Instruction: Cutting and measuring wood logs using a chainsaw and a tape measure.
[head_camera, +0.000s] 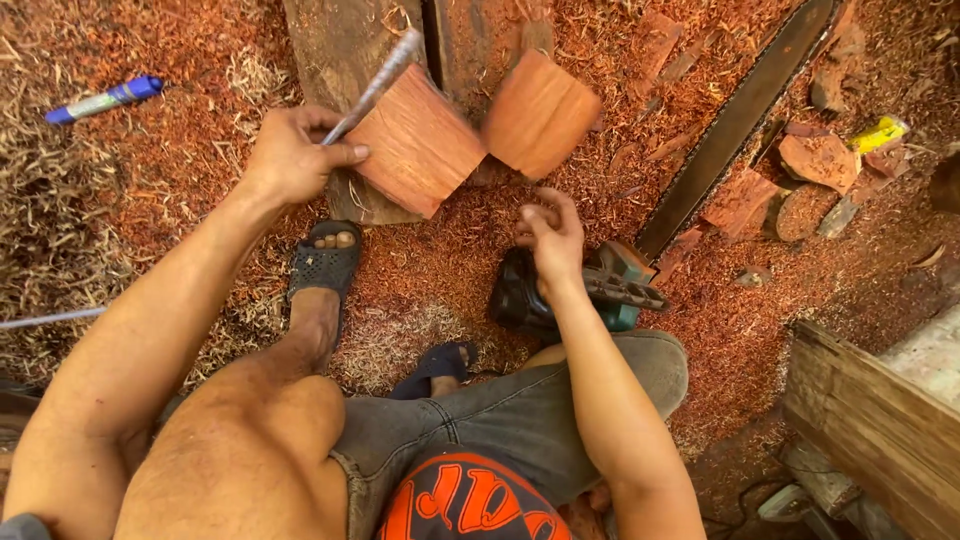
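Resting against left grip: wood block

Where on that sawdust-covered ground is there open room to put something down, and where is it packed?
Open sawdust lies between the blue marker and the left hand, and between the chainsaw bar and the wooden plank. It is crowded around the two red wood blocks, the right hand, the chainsaw body, and the offcuts at upper right.

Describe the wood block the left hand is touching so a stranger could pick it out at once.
Start at the dark plank lying on the red sawdust at top centre. Two reddish cut blocks lean there; take the left block, against the left hand, which grips a metal rod. Unlike the right block, it is squarer and touched.
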